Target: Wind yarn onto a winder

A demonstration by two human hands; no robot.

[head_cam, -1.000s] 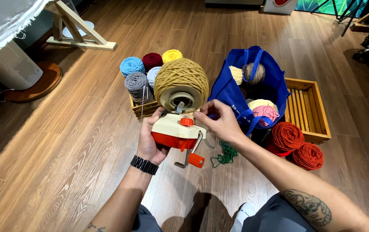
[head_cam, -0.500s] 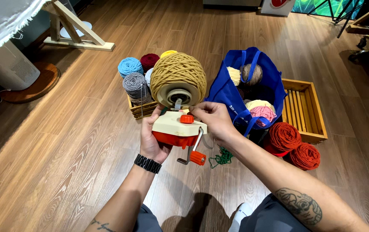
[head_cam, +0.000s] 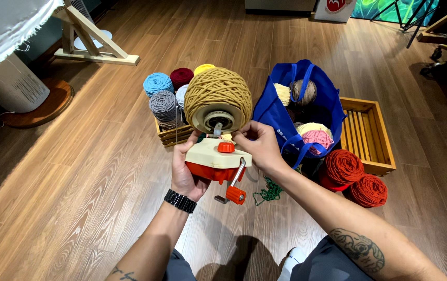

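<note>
One yarn winder (head_cam: pixel 214 158), cream top over an orange base, held up above the wooden floor (head_cam: pixel 78 171). My left hand (head_cam: pixel 186 174) cups it from below and the left side, fingers wrapped round the base. One black watch (head_cam: pixel 180 201) on that wrist. My right hand (head_cam: pixel 258 145) sits at the winder's right top edge, fingertips drawn together near the orange knob (head_cam: pixel 226 148); whether they pinch a strand I cannot tell. One orange-tipped crank handle (head_cam: pixel 234 191) hangs below the base.

One large cake of mustard yarn (head_cam: pixel 218 96) sits on the winder's spindle, tilted toward me.

Behind it, one wooden crate (head_cam: pixel 174 136) on the floor with five balls visible: light blue (head_cam: pixel 158 83), dark red (head_cam: pixel 182 76), yellow (head_cam: pixel 204 68), grey (head_cam: pixel 163 105), and a pale one mostly hidden.

One blue bag (head_cam: pixel 286 112) to the right, four balls showing inside: cream, brown-grey, pale yellow, pink. Just beside it, one slatted wooden crate (head_cam: pixel 369 138). In front of that crate, two rust-orange skeins (head_cam: pixel 356 179), touching. One small tangle of green yarn (head_cam: pixel 269 191) on the floor beneath my right forearm.
</note>
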